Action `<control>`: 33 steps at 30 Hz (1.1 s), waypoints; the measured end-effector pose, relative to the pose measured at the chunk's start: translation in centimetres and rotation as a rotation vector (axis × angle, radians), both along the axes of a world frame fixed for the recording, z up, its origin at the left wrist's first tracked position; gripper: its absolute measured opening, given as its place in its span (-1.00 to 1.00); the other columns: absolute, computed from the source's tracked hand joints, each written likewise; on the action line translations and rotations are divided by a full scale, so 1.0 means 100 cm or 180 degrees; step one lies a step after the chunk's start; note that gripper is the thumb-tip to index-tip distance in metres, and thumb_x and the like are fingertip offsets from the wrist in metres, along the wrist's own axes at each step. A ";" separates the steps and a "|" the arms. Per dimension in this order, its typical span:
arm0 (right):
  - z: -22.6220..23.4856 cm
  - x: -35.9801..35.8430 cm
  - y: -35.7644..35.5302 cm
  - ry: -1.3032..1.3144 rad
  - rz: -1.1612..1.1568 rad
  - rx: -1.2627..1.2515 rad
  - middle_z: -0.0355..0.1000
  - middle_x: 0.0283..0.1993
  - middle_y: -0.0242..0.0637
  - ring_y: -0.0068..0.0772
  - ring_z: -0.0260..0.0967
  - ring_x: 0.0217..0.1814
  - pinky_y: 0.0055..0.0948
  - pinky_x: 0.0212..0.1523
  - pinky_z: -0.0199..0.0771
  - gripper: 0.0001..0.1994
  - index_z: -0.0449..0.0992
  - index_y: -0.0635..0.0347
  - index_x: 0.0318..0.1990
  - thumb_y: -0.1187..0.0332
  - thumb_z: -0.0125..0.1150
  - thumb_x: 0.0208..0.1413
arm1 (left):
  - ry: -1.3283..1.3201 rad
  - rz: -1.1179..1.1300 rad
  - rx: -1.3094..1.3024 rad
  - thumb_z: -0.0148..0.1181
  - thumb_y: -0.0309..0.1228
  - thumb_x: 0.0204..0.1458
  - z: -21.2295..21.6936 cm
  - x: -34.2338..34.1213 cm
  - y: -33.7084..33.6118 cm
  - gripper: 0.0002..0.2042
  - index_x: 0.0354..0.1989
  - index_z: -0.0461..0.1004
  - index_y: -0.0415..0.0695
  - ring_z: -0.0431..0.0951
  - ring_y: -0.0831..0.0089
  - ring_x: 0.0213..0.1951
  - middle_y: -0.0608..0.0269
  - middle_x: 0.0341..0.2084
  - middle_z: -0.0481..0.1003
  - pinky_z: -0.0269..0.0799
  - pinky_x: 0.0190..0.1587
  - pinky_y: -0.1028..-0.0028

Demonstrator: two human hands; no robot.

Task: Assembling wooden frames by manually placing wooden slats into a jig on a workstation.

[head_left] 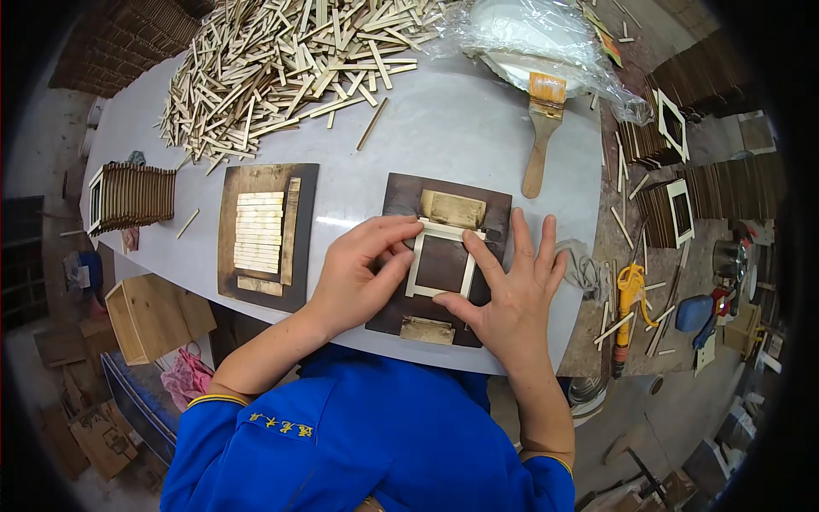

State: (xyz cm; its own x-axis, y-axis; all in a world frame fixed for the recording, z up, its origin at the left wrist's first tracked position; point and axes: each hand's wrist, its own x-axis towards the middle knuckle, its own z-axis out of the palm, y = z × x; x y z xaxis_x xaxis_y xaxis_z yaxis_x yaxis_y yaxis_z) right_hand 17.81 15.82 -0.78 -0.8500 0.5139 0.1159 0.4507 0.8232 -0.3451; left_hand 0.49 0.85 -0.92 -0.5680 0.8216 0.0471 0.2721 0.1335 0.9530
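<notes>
A small rectangular frame of pale wooden strips (442, 292) lies on a dark jig board (397, 194) in front of me. Worn wooden blocks (454, 207) are fixed to the board above and below the frame. With fingers curled, my left hand (363, 271) pinches the frame's upper left corner at the top strip. My right hand (516, 303) holds the right side, index fingertip at the upper right corner and thumb at the lower right; its other fingers are spread above the board. Left of these, a second jig board (226, 260) carries a row of short pale strips (258, 230).
Loose wooden strips (281, 77) are heaped at the table's far side. A flat brush (539, 141) leans against a plastic-wrapped white container (533, 43). Stacked frames (132, 198) stand far left, more (670, 213) at right. A yellow glue gun-like tool (630, 294) lies right.
</notes>
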 end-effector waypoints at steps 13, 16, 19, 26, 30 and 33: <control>0.000 -0.001 0.002 0.0062 0.0070 -0.0134 0.03 0.65 0.00 0.40 -0.27 0.71 0.60 0.43 -0.18 -0.19 0.58 -0.17 0.33 -0.19 0.58 -0.16 | 0.2823 -0.0481 -0.0752 0.35 -0.08 0.17 -0.004 0.011 0.013 -0.38 0.36 0.46 -0.10 0.38 0.08 0.05 0.00 0.18 0.30 0.30 0.17 0.18; 0.001 -0.001 0.001 0.0076 0.0071 -0.0100 0.04 0.65 -0.01 0.38 -0.26 0.71 0.61 0.44 -0.19 -0.18 0.58 -0.15 0.32 -0.17 0.59 -0.17 | 0.2882 -0.0487 -0.0747 0.32 -0.06 0.19 -0.004 0.011 0.012 -0.39 0.37 0.45 -0.09 0.38 0.10 0.04 0.00 0.18 0.30 0.29 0.17 0.18; 0.000 -0.001 0.002 0.0193 0.0207 -0.0105 0.02 0.65 -0.02 0.35 -0.25 0.71 0.58 0.47 -0.19 -0.15 0.57 -0.09 0.32 -0.16 0.61 -0.20 | 0.2537 -0.0431 -0.0663 0.35 -0.12 0.18 -0.008 0.012 0.006 -0.40 0.37 0.45 -0.12 0.39 0.06 0.12 0.00 0.20 0.31 0.28 0.24 0.14; 0.001 0.014 -0.010 0.0525 0.0492 -0.0215 0.12 0.61 -0.03 0.29 -0.18 0.71 0.46 0.52 -0.14 -0.25 0.62 0.01 0.24 -0.08 0.61 -0.15 | 0.2136 -0.0292 -0.0357 0.40 -0.29 0.15 -0.008 0.021 -0.025 -0.45 0.31 0.47 -0.18 0.41 0.00 0.29 0.00 0.24 0.40 0.23 0.41 0.02; -0.013 0.032 -0.020 0.0915 0.0778 -0.0131 0.33 0.48 -0.05 0.19 -0.02 0.67 0.30 0.54 -0.04 -0.48 0.68 0.12 0.06 0.07 0.58 -0.03 | 0.2083 -0.0487 -0.0268 0.41 -0.45 0.10 -0.009 0.035 -0.046 -0.55 0.21 0.56 -0.18 0.41 0.01 0.38 0.07 0.24 0.51 0.15 0.50 -0.04; -0.014 0.033 -0.029 0.0967 0.0801 -0.0142 0.40 0.42 -0.08 0.14 0.06 0.64 0.24 0.55 -0.01 -0.55 0.69 0.14 -0.01 0.12 0.57 -0.01 | 0.2163 -0.0459 -0.0154 0.40 -0.47 0.09 -0.015 0.036 -0.052 -0.57 0.17 0.56 -0.18 0.45 0.07 0.36 0.07 0.22 0.53 0.17 0.50 -0.06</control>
State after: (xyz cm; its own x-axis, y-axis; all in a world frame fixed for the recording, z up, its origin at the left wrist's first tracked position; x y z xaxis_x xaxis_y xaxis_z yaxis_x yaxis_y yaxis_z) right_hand 21.12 12.96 -2.20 -0.8805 0.3042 0.3637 0.1087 0.8762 -0.4695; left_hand 4.09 -4.30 -2.45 -0.3107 0.8968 0.3149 0.8243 0.0893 0.5590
